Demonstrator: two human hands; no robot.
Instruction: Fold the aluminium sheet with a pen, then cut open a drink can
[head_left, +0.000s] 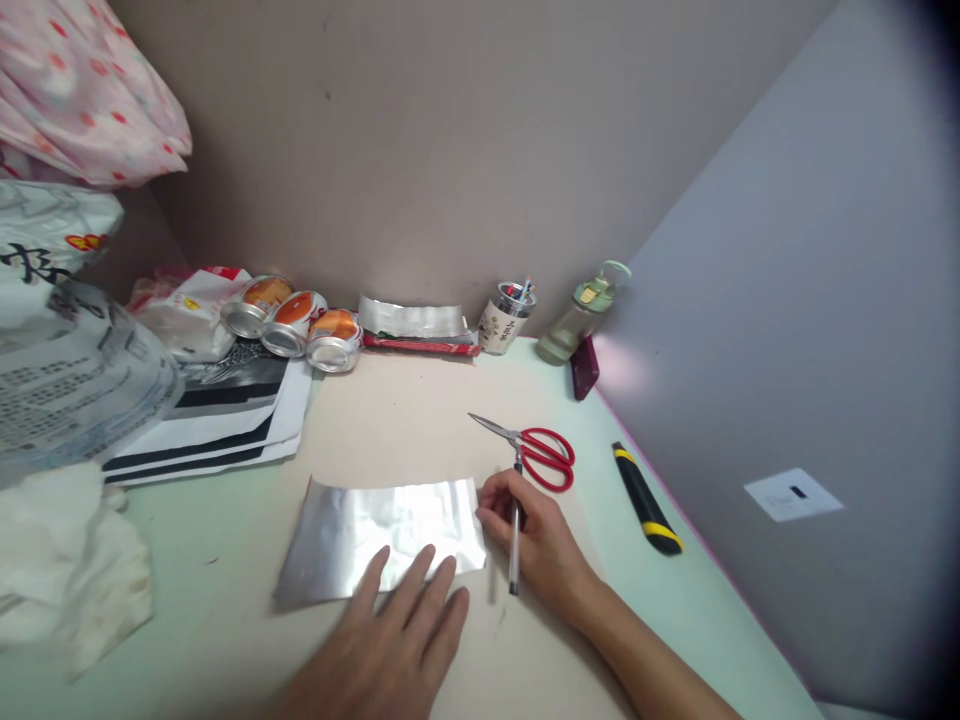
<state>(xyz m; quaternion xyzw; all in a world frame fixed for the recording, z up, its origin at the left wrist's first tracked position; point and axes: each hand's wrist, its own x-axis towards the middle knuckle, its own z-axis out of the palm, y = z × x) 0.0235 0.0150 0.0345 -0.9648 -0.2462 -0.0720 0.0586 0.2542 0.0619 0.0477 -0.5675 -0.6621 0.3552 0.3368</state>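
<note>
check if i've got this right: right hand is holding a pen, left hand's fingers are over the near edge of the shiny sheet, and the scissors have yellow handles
Not quite: the scissors have red handles, not yellow, as the head view shows. The right hand does hold a pen, and the left hand's fingers are over the near edge of the shiny sheet.

- Translucent green plastic bottle [559, 338], tilted
- Dark-red, flat rectangular object [586, 370], just beside the bottle
- Cylindrical, pale-labelled pen holder [498, 328], left of the bottle
- Pink, red-spotted bundle [90, 95], upper left
</note>
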